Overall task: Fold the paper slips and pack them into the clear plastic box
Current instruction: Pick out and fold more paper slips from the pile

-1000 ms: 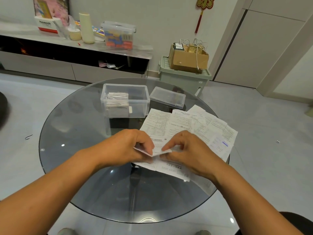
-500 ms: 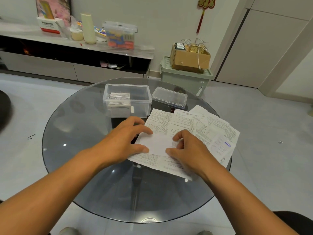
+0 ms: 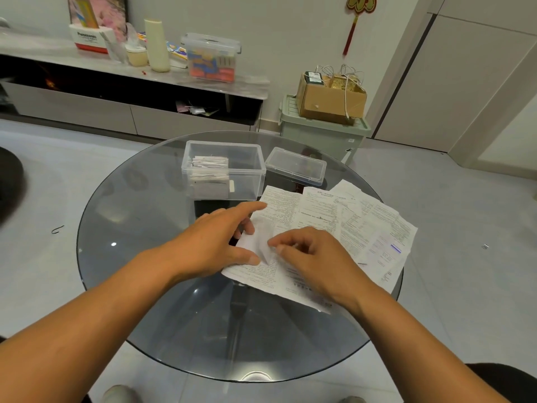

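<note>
box: clear rectangular plastic box (image 3: 223,170), open, at the far side of the round smoked-glass table (image 3: 139,216); a stack of folded white slips (image 3: 209,167) fills its left half, right half looks free
lid: clear plastic lid (image 3: 295,167) lies just right of the box, off
slip in hand: white printed paper slip (image 3: 261,245), part-folded, blank flap turned over its printed side, lying on the table at the near edge of the pile
left hand (image 3: 216,242): fingers stretched out nearly straight, flat on the slip's left edge, thumb pressing the fold; pins it down, no curl round it
right hand (image 3: 312,257): fingers curled, tips working the flap's right edge; looks like a pinch, but contact is partly hidden
pending: fanned pile of unfolded white printed sheets (image 3: 363,228), several overlapping, right of the hands
progress: my read, well short of done; one batch packed, one slip mid-fold, several sheets untouched
left to do: finish this fold, drop it in the box, repeat, probably fit lid
</note>
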Tool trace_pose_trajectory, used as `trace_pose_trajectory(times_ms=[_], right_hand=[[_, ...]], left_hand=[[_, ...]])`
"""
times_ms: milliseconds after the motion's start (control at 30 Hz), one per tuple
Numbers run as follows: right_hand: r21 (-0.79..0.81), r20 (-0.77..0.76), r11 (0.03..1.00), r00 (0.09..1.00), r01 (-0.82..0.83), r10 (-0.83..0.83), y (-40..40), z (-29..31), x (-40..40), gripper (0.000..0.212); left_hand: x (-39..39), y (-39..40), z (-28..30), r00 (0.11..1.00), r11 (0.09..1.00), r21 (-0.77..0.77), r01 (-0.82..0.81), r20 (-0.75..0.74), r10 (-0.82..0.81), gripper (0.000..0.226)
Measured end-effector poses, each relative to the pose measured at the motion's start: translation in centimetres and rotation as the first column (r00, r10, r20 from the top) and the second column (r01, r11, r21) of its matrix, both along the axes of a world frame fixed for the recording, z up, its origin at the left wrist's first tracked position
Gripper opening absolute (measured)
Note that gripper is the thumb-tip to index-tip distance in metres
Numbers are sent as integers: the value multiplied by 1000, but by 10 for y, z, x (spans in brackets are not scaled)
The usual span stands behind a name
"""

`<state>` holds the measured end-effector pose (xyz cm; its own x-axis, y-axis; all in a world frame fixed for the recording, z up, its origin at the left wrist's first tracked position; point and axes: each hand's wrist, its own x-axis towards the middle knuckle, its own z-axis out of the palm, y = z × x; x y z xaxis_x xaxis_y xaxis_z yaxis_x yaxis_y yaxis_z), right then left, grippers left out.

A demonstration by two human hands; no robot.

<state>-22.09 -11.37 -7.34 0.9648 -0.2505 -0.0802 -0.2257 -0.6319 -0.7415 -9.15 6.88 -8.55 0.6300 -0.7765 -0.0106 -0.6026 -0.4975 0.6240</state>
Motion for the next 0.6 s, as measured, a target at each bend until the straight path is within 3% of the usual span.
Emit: trace_pose_trajectory(times_ms=[100,267,367,467,600], right_hand=[[-58,2,998,1000,-17,17,1,-6,0,16],[-199,-49,979,998,-41,32,4,-7,5,24],[-183,-87,979,993,-89,74,3,-5,4,36],[-199,-97,974,991,-112,94,3,-3,4,43],[-260,-78,962,995,-80,61,7,-6,7,53]], left_hand=[[3,5,5,998,998,12,63,-19,-63,83],[10,11,6,987,987,99,130,86,-139,26],[10,9,2,991,994,-9,111,79,-110,6],[7,8,2,998,996,-66,55,15,-55,2],[5,8,5,993,992,67,103,58,-107,50]])
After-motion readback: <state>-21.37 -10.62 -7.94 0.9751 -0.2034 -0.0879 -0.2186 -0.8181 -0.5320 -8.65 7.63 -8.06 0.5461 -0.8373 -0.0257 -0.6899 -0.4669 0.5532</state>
